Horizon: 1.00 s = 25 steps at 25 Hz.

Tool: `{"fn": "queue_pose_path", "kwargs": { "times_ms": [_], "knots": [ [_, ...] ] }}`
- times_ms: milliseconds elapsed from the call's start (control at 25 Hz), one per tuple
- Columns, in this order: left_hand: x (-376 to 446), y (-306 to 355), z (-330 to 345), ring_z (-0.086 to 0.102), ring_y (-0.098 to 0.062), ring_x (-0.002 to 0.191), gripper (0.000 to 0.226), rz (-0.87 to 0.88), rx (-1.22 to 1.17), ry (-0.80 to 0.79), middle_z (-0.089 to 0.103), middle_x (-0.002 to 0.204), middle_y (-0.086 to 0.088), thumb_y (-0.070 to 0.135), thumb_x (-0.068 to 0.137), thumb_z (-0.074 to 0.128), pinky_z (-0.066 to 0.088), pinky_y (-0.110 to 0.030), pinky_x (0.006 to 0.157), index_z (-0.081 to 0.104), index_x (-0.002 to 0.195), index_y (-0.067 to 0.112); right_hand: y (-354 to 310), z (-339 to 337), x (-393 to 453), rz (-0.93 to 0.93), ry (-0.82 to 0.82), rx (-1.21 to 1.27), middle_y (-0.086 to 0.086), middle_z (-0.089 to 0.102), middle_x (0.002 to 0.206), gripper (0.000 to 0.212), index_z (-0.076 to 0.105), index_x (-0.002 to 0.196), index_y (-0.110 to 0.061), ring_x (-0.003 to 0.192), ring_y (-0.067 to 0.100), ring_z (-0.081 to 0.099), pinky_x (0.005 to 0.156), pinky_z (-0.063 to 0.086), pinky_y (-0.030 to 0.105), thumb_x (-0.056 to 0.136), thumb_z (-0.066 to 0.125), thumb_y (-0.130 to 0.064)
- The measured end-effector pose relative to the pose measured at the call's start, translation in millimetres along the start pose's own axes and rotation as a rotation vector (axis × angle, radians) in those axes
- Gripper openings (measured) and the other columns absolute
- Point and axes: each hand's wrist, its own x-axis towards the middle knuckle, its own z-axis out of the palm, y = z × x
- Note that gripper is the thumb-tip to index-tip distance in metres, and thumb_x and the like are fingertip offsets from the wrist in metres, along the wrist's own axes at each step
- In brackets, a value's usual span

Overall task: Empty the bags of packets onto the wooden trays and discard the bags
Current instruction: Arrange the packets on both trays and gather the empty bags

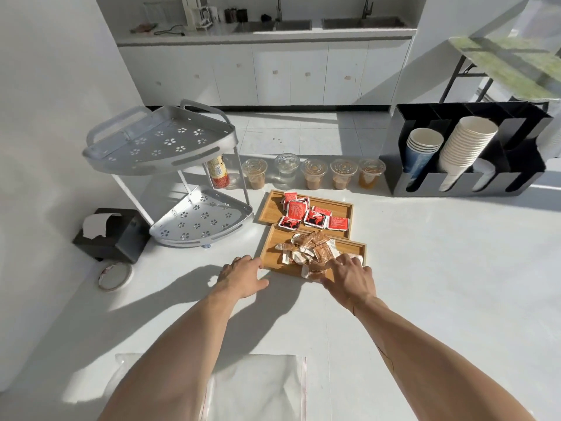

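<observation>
- On the white table (425,284), two wooden trays lie one behind the other, touching: the far tray (346,208) holds red packets (306,212), the near tray (273,244) holds brown and white packets (306,249).
- Left hand (243,278) lies flat beside the near tray's left corner, fingers spread wide and holding nothing; the fingertips touch the tray edge.
- Right hand (349,276) rests over the near tray's front right part, fingers spread on the packets (I cannot tell if it grips one).
- Two clear plastic bags (264,387) lie flat and empty at the near edge, under the forearms.
- Behind the trays stands a row of lidded plastic cups (312,174); most hold brown drink.
- At the left a metal corner shelf (170,171) with two levels stands just beside the trays; a can (218,171) stands behind it.
- Further left are a black tissue box (112,233) and a roll of tape (115,276).
- At the far right a black cup holder (467,153) keeps stacks of paper cups (464,147).
- Open room lies to the right of the trays and in front of them.
- Beyond the table are a tiled floor and white cabinets (273,74) with sinks.
</observation>
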Motion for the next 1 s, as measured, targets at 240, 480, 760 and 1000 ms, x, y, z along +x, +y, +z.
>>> {"fn": "queue_pose_path", "kwargs": {
  "times_ms": [240, 480, 760, 1000],
  "knots": [
    [-53.3, -80.2, 5.1, 0.045, -0.021, 0.129, 0.05, -0.161, -0.038, -0.043, 0.053, 0.134, 0.002, 0.044, 0.083, 0.061, 0.04, -0.041, 0.104, 0.052, 0.13, 0.029, -61.8, 23.0, -18.1, -0.147, -0.088, -0.074, 0.003, 0.042, 0.148, 0.051, 0.044, 0.139, -0.037, 0.133, 0.025, 0.037, 0.103, 0.035, 0.046, 0.092, 0.047, -0.055],
    [-109.1, -150.8, 17.1, 0.047, -0.016, 0.126, 0.054, -0.25, -0.045, -0.075, 0.056, 0.131, 0.007, 0.044, 0.077, 0.068, 0.043, -0.036, 0.099, 0.054, 0.129, 0.039, -113.7, 43.3, -34.6, -0.235, -0.321, -0.113, -0.001, 0.056, 0.129, 0.05, 0.049, 0.134, -0.042, 0.127, 0.022, 0.041, 0.099, 0.034, 0.041, 0.087, 0.054, -0.056],
    [-136.1, -185.5, 45.4, 0.041, -0.02, 0.132, 0.065, -0.234, 0.099, -0.163, 0.048, 0.14, 0.005, 0.03, 0.08, 0.069, 0.036, -0.036, 0.102, 0.044, 0.14, 0.039, -137.9, 72.4, -63.5, -0.248, -0.452, -0.12, -0.006, 0.059, 0.125, 0.062, 0.051, 0.13, -0.036, 0.121, 0.02, 0.046, 0.094, 0.036, 0.036, 0.074, 0.073, -0.051],
    [-141.2, -193.4, 69.8, 0.042, -0.021, 0.13, 0.059, -0.198, 0.122, -0.09, 0.05, 0.136, 0.001, 0.021, 0.084, 0.064, 0.032, -0.037, 0.104, 0.043, 0.138, 0.033, -139.4, 90.4, -80.7, -0.171, -0.468, -0.108, -0.004, 0.064, 0.118, 0.046, 0.053, 0.12, -0.032, 0.116, 0.02, 0.052, 0.097, 0.037, 0.034, 0.078, 0.072, -0.037]
  ]
}}
